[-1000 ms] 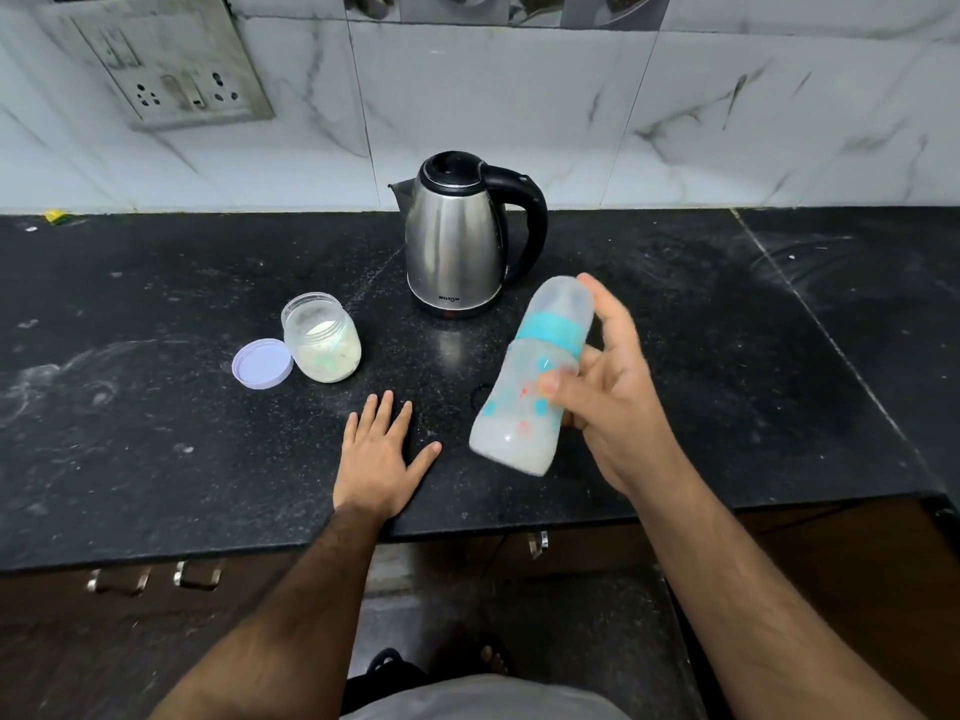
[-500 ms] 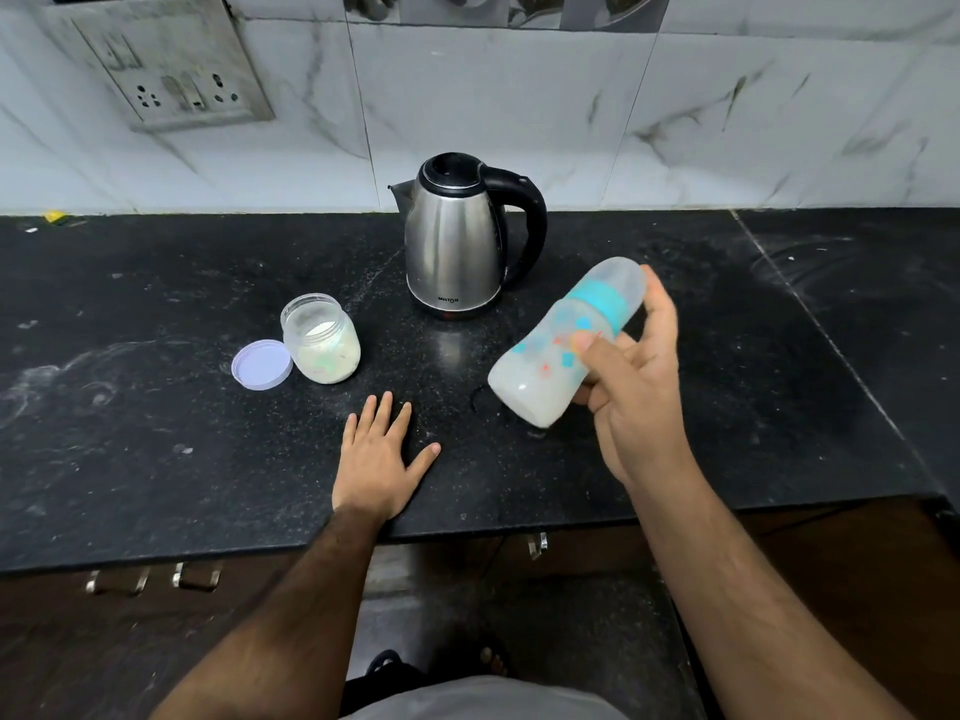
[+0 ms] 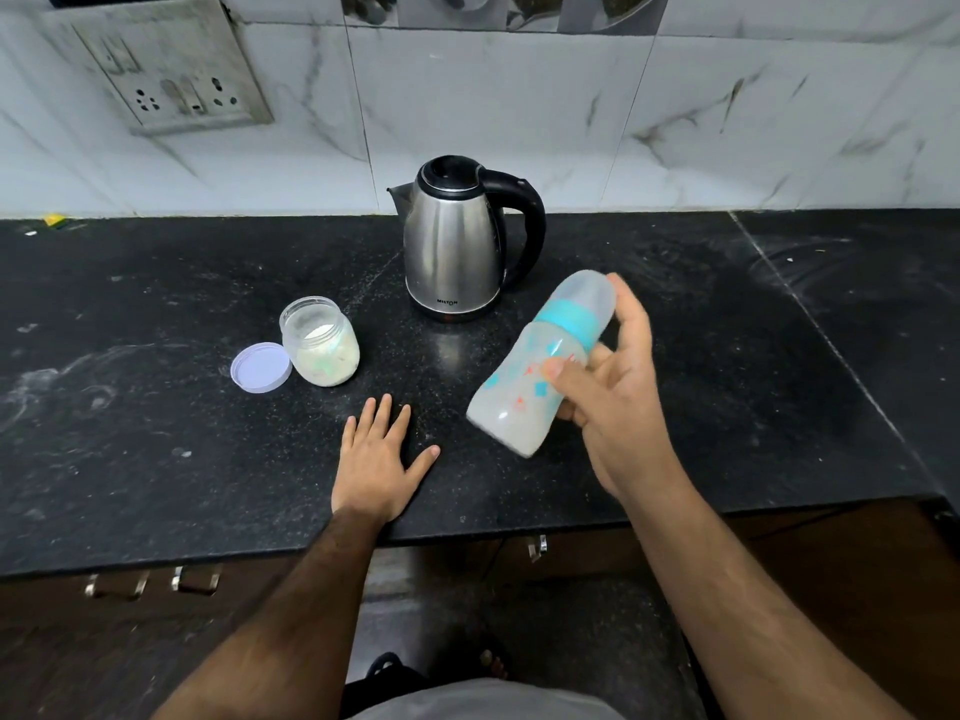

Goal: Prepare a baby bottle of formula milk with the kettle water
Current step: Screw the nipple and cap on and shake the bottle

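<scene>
My right hand (image 3: 613, 387) grips a capped baby bottle (image 3: 524, 387) with a teal collar and milky liquid inside, held tilted above the black counter (image 3: 156, 459), its cap end pointing up and right. My left hand (image 3: 376, 459) lies flat on the counter, fingers spread, holding nothing. A steel kettle (image 3: 452, 246) with a black handle stands behind the bottle, lid shut. To the left sits an open jar of white formula powder (image 3: 322, 343), with its lilac lid (image 3: 260, 367) lying beside it.
A wall socket plate (image 3: 171, 80) hangs on the marble-tiled wall at the upper left. The counter's front edge runs just under my left wrist, with cabinet handles (image 3: 150, 582) below it. White powder smears mark the counter at left and right.
The bottle swings in my right hand: from near upright it tipped far over to the right, then came partly back. My left hand has stayed flat on the counter.
</scene>
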